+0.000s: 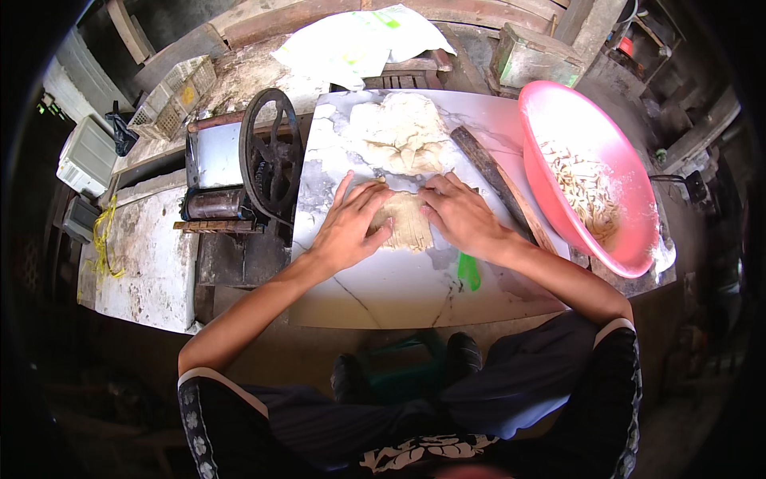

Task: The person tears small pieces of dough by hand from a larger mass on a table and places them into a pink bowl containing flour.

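Note:
A small slab of pale dough (412,223) with a rough, cracked lower edge lies flat on the marble-patterned tabletop (383,291). My left hand (351,223) rests on its left side, fingers stretched out and thumb apart. At the dough's upper right side, my right hand (463,214) has bent fingers pressing on or gripping the edge; its fingertips are partly hidden. Just beyond both hands sits a larger, lumpy mass of dough (401,132). Below my right hand lies a bright green piece of plastic (469,272).
A long wooden bar (496,182) lies slantwise right of the dough. Farther right, a tilted pink basin (536,164) holds dough strips (589,191). On the left stands a roller machine (217,156) with a large handwheel (250,152). White sacks (359,44) lie at the back.

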A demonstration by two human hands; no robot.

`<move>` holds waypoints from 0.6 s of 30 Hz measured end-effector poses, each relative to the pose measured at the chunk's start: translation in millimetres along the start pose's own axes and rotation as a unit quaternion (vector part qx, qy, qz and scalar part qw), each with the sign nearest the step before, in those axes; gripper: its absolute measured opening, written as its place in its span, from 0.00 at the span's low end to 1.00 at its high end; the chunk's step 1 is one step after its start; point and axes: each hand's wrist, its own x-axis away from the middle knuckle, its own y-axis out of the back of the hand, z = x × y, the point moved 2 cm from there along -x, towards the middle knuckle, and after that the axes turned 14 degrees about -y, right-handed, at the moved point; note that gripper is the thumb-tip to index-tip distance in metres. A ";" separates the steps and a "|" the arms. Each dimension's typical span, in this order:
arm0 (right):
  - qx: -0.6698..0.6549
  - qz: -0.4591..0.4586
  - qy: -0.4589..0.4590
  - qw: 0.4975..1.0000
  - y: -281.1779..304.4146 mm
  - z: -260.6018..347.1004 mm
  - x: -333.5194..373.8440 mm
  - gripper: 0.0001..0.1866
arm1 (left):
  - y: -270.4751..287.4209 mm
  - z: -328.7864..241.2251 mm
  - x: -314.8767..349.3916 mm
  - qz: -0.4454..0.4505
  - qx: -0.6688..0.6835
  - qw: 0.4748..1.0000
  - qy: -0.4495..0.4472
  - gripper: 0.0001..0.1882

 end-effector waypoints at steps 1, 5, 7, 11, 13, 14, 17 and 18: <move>-0.001 -0.007 0.006 1.000 0.5 0.2 0.0 0.13 | -0.8 0.0 0.2 0.001 0.000 1.000 -0.001 0.22; -0.050 -0.032 0.002 0.998 -4.6 0.0 -2.2 0.10 | 2.8 -0.3 -0.4 0.004 -0.010 1.000 -0.009 0.22; -0.030 -0.047 0.017 0.998 -9.6 2.8 -1.0 0.10 | 2.1 -0.2 0.8 0.003 -0.008 1.000 -0.007 0.22; -0.004 -0.065 0.016 0.998 -12.2 11.1 -1.2 0.11 | 4.3 -1.9 2.2 0.010 -0.013 1.000 -0.003 0.21; -0.001 -0.061 0.015 0.998 -11.1 11.2 -3.8 0.10 | 5.9 -1.0 3.9 0.010 -0.019 1.000 -0.017 0.20; 0.004 -0.056 0.015 0.998 -10.8 11.0 -5.4 0.10 | 6.5 -1.0 4.5 0.008 -0.024 0.999 -0.028 0.20; -0.032 -0.049 0.014 0.998 -10.5 11.3 -8.9 0.09 | 9.6 -3.2 5.2 0.013 -0.021 0.998 -0.049 0.19; -0.032 -0.049 0.012 0.998 -11.0 11.0 -8.5 0.09 | 8.9 -2.9 5.3 0.013 -0.020 0.998 -0.050 0.19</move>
